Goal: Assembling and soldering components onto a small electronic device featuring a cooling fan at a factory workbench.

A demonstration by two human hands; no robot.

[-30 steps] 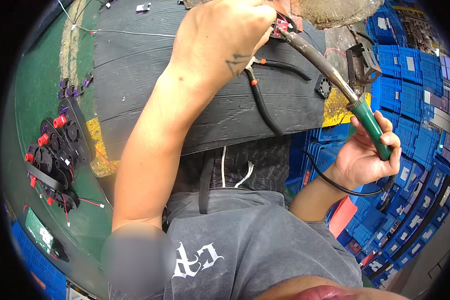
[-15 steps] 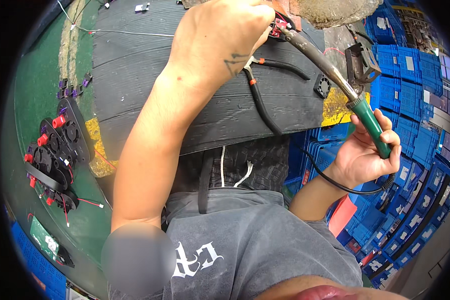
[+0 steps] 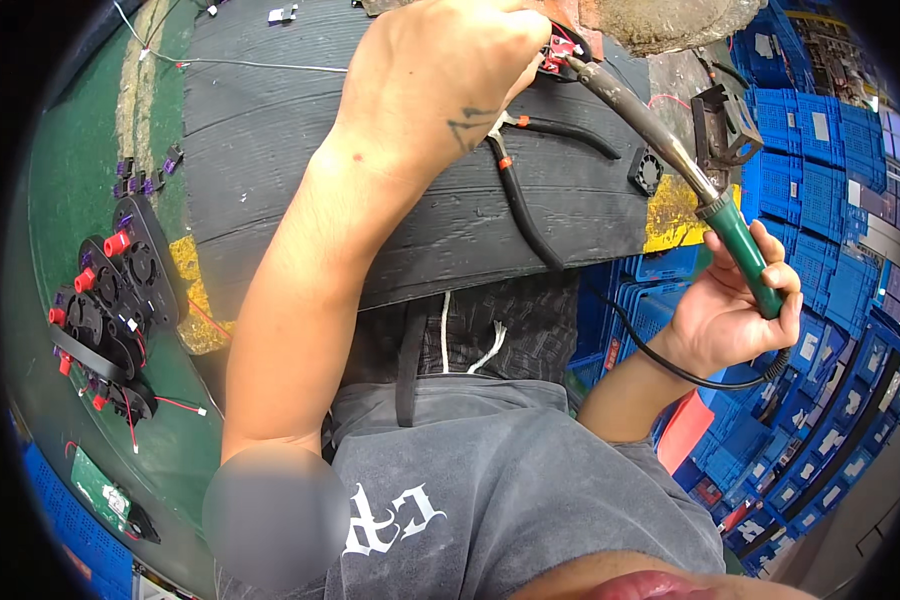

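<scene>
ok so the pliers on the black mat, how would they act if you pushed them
The pliers would probably swivel rather than roll, since their handles lie spread apart. Metal shows beside the orange bands, so they're likely stiff and fairly heavy for their size. The black mat looks creased, so they may drag slightly.

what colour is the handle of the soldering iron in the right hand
Green. The handle shows best in the current head view.
</scene>
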